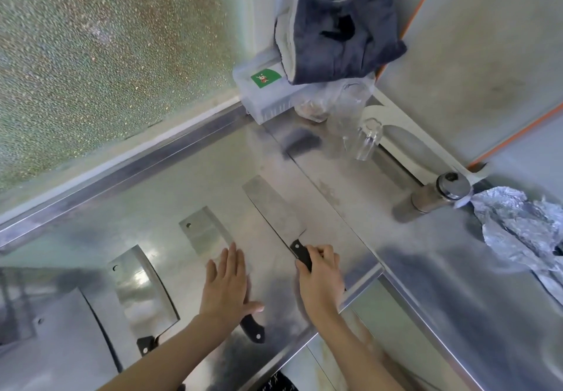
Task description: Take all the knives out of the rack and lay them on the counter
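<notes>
Several knives lie side by side on the steel counter (335, 183). My right hand (320, 275) grips the black handle of a long rectangular knife (274, 208), whose blade lies flat and points away to the upper left. My left hand (227, 284) lies flat with fingers spread on a cleaver (204, 232); its black handle (253, 328) sticks out below my palm. Left of it lies a wider cleaver (140, 290), and a fourth blade (61, 339) shows at the far left. I cannot make out a knife rack.
A clear plastic box (262, 98) with a dark blue cloth (338, 31) on it stands in the back corner. Clear glasses (365, 138), a steel shaker (435, 195) and crumpled foil (518, 226) sit to the right. The counter's front edge (344, 299) runs under my right wrist.
</notes>
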{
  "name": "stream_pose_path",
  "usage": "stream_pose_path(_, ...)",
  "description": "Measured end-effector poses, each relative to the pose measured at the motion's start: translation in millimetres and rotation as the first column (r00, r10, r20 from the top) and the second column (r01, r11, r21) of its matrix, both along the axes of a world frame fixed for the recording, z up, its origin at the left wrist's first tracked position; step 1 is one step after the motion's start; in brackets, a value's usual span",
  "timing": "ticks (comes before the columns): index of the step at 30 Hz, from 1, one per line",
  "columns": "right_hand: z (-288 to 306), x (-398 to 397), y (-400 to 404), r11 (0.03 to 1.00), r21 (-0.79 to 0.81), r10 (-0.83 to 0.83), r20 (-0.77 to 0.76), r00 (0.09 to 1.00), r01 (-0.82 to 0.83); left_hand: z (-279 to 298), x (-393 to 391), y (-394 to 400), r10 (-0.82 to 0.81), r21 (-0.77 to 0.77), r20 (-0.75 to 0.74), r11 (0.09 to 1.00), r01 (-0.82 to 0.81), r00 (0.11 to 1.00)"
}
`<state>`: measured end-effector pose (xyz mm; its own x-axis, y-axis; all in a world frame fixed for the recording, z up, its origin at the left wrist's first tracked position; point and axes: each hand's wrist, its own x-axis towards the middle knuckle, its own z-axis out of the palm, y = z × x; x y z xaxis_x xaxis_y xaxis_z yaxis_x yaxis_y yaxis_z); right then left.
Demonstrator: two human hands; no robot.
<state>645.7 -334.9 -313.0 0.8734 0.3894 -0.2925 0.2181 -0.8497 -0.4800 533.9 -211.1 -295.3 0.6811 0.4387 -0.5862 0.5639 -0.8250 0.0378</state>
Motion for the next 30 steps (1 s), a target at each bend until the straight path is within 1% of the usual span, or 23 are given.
stream_pose_path(3, -0.9, 0.7, 0.3, 1.000, 0.019, -0.011, 0.000, 1.000, 0.011, 3.9, 4.6, -2.8, -0.053, 0.020, 0.041, 0.998, 0.052, 0.998)
stream_pose_path(7, -2.5, 1.2, 0.8, 1.000, 0.017, -0.003, 0.007, 1.000, 0.003, 4.1, 10.9, -20.7, -0.239, 0.032, 0.182, 0.971, 0.237, 0.954)
stream_pose_path(8, -2.5, 1.1, 0.7, 1.000, 0.016, -0.002, 0.007, 1.000, 0.002, 4.6, 12.2, -26.9, -0.266, 0.021, 0.194, 0.963, 0.267, 0.944)
stream_pose_path(11, -2.3, 0.4, 0.6, 1.000, 0.015, -0.009, 0.003, 1.000, 0.009, 1.9, 9.9, -45.8, -0.311, -0.082, 0.109, 0.944, 0.321, 0.944)
stream_pose_path(12, -2.0, 0.2, 0.7, 1.000, 0.016, -0.012, 0.005, 1.000, 0.012, 0.7, 8.8, -49.1, -0.322, -0.088, 0.077, 0.940, 0.328, 0.944)
stream_pose_path(15, -2.1, 0.1, 1.2, 1.000, 0.016, -0.009, 0.012, 1.000, 0.009, -1.9, 6.1, -51.6, -0.303, -0.083, 0.070, 0.948, 0.308, 0.951)
stream_pose_path(17, -2.7, 0.1, 1.3, 1.000, 0.015, -0.010, 0.012, 1.000, 0.010, -2.0, 5.6, -51.3, -0.285, -0.104, 0.076, 0.951, 0.292, 0.955)
stream_pose_path(21, -3.6, -1.4, 1.7, 1.000, 0.015, -0.022, 0.025, 0.999, 0.021, -2.8, 7.3, -49.8, -0.287, -0.094, 0.068, 0.952, 0.293, 0.955)
stream_pose_path(23, -3.5, -2.5, 2.2, 0.999, 0.030, -0.030, 0.037, 0.999, 0.029, -3.4, 6.5, -48.8, -0.294, -0.102, 0.097, 0.947, 0.303, 0.951)
stream_pose_path(24, -4.0, -3.1, 2.5, 0.999, 0.038, -0.032, 0.048, 0.998, 0.030, -4.5, 4.9, -46.4, -0.306, -0.109, 0.097, 0.943, 0.316, 0.947)
stream_pose_path(25, -5.3, -3.6, 2.7, 0.998, 0.046, -0.035, 0.062, 0.997, 0.032, -3.0, 4.6, -45.1, -0.284, -0.143, 0.063, 0.946, 0.291, 0.957)
stream_pose_path(26, -7.0, -3.8, 2.8, 0.998, 0.055, -0.038, 0.075, 0.996, 0.034, -4.5, 5.2, -46.6, -0.266, -0.103, 0.102, 0.956, 0.276, 0.959)
stream_pose_path(28, -8.6, -3.7, 2.7, 0.997, 0.063, -0.046, 0.077, 0.996, 0.041, -5.7, 6.1, -45.4, -0.288, -0.099, 0.091, 0.950, 0.296, 0.953)
stream_pose_path(30, -10.0, -3.1, 2.6, 0.998, 0.056, -0.035, 0.056, 0.998, 0.032, -6.2, 7.3, -47.8, -0.321, -0.048, 0.111, 0.944, 0.327, 0.941)
